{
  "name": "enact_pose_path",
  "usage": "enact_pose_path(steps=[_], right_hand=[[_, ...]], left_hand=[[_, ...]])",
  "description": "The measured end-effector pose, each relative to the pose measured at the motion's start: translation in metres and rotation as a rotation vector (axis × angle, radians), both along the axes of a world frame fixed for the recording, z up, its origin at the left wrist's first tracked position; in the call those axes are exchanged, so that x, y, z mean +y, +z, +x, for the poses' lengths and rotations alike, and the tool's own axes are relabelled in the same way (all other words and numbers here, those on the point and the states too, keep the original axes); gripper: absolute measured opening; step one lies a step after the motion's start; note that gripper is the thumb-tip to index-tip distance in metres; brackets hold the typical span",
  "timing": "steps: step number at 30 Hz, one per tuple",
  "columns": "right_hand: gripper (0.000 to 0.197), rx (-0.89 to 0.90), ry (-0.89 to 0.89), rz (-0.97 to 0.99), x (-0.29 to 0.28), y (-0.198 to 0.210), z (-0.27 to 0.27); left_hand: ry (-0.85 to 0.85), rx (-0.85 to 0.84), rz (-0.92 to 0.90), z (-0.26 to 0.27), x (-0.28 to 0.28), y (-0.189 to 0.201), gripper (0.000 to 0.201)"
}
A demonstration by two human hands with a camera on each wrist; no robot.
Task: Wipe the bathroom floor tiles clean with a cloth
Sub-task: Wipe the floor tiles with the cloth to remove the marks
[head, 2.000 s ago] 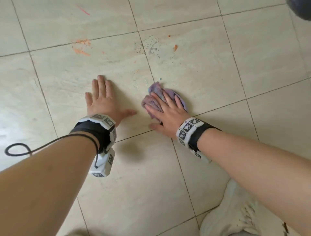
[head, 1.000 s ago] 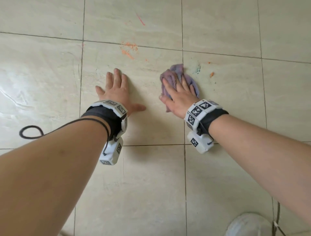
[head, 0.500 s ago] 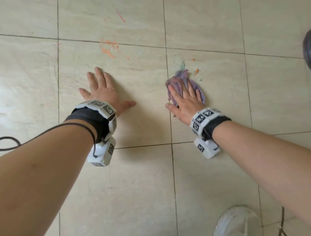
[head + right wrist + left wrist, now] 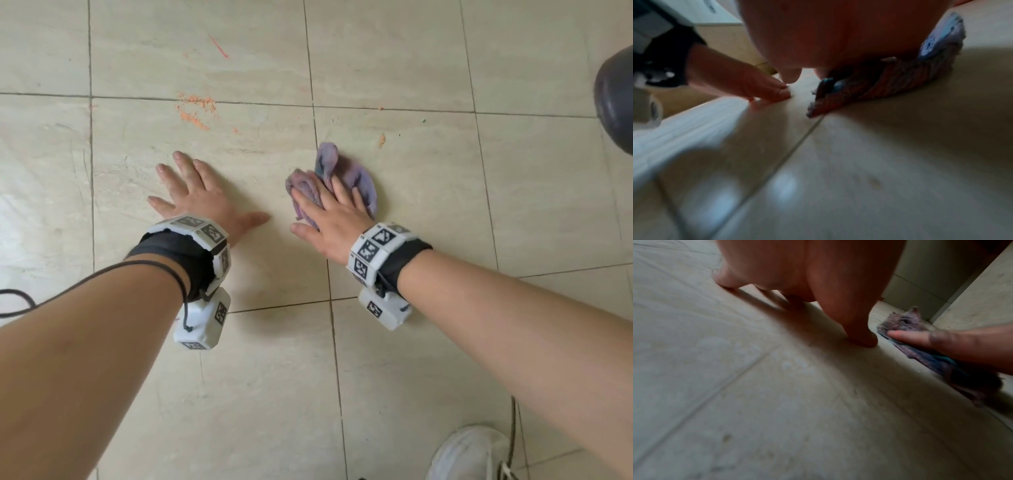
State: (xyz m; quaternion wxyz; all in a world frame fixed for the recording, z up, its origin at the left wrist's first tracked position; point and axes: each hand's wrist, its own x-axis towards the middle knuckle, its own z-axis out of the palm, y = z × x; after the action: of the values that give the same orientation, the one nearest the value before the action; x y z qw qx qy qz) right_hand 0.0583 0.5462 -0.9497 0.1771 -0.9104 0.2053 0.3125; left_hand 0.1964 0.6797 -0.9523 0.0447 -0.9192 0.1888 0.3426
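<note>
Your right hand (image 4: 334, 219) presses flat on the cloth (image 4: 359, 178) over a tile joint. Your left hand (image 4: 202, 202) lies spread wide on the floor (image 4: 428, 359) beside it, holding nothing.

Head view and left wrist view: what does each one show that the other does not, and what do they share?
Only the head view shows the orange stains beyond the left hand, a white shoe and both wristbands. Only the left wrist view shows a wall behind the cloth. Both show the purple cloth pressed flat on the floor tiles under the right hand.
</note>
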Motion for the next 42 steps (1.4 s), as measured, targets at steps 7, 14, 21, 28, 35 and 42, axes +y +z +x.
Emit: enact_pose_path(steps=[7,14,21,28,35,42], right_hand=[[0.065,0.002,-0.174,-0.106,-0.022,-0.007,-0.083],[0.064,-0.096,-0.398,-0.244,-0.036,-0.016,-0.11],[0.064,-0.043,-0.648,-0.228,-0.033,-0.019,-0.138],[0.072,0.015,-0.848,-0.206,-0.09,-0.015,-0.119],[0.073,-0.104,-0.581,-0.096,-0.091,-0.014,-0.04],[0.07,-0.185,-0.526,-0.124,-0.034,-0.015,-0.096]], left_hand=[[0.014,-0.023,-0.003,0.0,-0.005,-0.003,0.136],[-0.002,-0.038,-0.036,-0.022,-0.031,-0.001,0.125],[-0.008,-0.023,-0.025,-0.045,-0.052,0.001,0.129],[0.006,-0.001,-0.015,-0.059,-0.082,0.001,0.137],[0.021,-0.029,-0.007,-0.062,-0.084,-0.001,0.14],[0.021,-0.038,-0.003,-0.06,-0.087,-0.004,0.144]])
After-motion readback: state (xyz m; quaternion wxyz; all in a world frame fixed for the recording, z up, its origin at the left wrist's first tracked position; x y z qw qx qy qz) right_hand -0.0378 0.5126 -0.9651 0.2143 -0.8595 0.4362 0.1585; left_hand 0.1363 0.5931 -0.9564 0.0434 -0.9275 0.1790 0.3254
